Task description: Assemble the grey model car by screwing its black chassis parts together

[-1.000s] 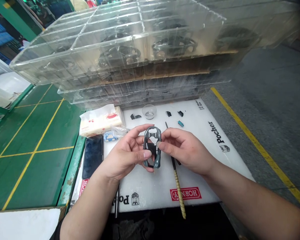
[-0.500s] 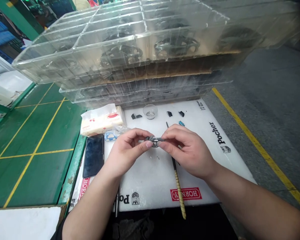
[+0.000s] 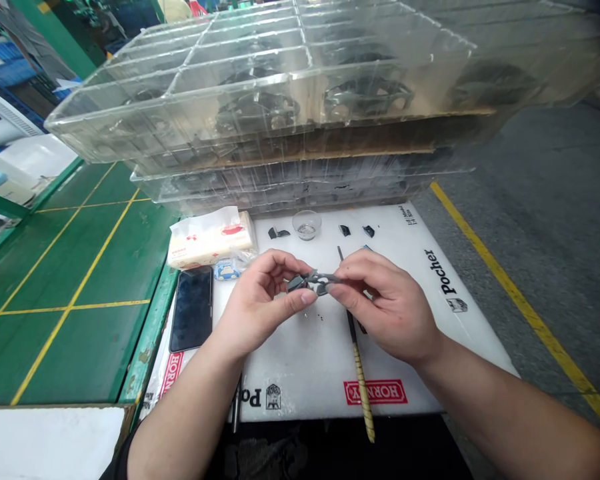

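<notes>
Between my two hands, above the white work surface, is a small dark grey plastic part [image 3: 323, 280] with openings in it. My left hand [image 3: 267, 297] pinches its left end between thumb and fingers. On the right end, my right hand [image 3: 385, 300] closes thumb and forefinger. Whether it is one piece or two joined pieces I cannot tell. Beneath my right hand lies a file [image 3: 361, 380] with a yellow wrapped handle. Beyond the hands sit a small clear cup [image 3: 307, 227] with tiny bits in it and several small black parts [image 3: 345, 231].
Stacked clear plastic trays [image 3: 190, 120] holding dark car bodies [image 3: 367, 97] tower behind the work surface. To the left are a tissue pack [image 3: 210, 241], a phone [image 3: 192, 310] and a green table [image 3: 55, 347]. A dark rod [image 3: 237, 407] lies near the front edge.
The grey part has been turned between my fingers, so more of its openings and its left end show. Both hands keep their pinch. The whole view has shifted slightly.
</notes>
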Demonstrator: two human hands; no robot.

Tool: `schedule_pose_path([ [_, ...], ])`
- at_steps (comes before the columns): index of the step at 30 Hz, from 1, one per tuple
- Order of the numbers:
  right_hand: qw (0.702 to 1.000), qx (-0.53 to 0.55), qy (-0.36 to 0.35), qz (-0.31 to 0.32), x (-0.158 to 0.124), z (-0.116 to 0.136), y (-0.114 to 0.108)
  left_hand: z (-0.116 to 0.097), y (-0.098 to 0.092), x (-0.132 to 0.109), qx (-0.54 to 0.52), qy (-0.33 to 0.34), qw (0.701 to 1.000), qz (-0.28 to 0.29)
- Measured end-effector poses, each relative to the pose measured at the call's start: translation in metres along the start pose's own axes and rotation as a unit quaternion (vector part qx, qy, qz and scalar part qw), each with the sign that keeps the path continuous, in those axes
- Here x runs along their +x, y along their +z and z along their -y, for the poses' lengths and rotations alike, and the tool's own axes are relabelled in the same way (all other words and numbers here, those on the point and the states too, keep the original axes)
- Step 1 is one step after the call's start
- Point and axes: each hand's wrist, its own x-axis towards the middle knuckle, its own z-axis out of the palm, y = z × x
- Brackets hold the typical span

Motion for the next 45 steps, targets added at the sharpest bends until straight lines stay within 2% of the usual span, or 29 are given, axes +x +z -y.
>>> schedule_pose_path([
  [4, 0.995, 0.04, 0.092, -0.021, 0.0048, 0.0005, -0.0008, -0.0007, -0.0002, -0.0009, -0.08, -0.099, 0.991, 0.051],
  [7, 0.98, 0.106, 0.171, -0.002, 0.0075, -0.0007, 0.0004, -0.0043, 0.0008, -0.0021, -0.098, -0.159, 0.979, 0.078],
  [12, 0.951, 0.165, 0.26, 0.012, 0.0077, -0.0048, 0.0021, -0.0084, 0.004, -0.0031, -0.074, -0.197, 0.974, 0.081],
  [18, 0.936, 0.173, 0.307, 0.012, 0.0076, -0.0066, 0.0023, -0.0086, 0.0053, -0.0011, -0.107, -0.228, 0.965, 0.078],
  [24, 0.929, 0.174, 0.326, 0.014, 0.0089, -0.0064, 0.0038, -0.0093, 0.0031, 0.0009, -0.145, -0.235, 0.958, 0.074],
  [30, 0.938, 0.16, 0.306, 0.03, 0.0059, -0.0045, 0.0027, -0.0071, 0.0032, 0.0006, -0.147, -0.229, 0.959, 0.086],
  [45, 0.957, 0.15, 0.247, 0.024, 0.0027, -0.0066, 0.0018, -0.008, 0.0023, 0.0022, -0.148, -0.243, 0.957, 0.062],
])
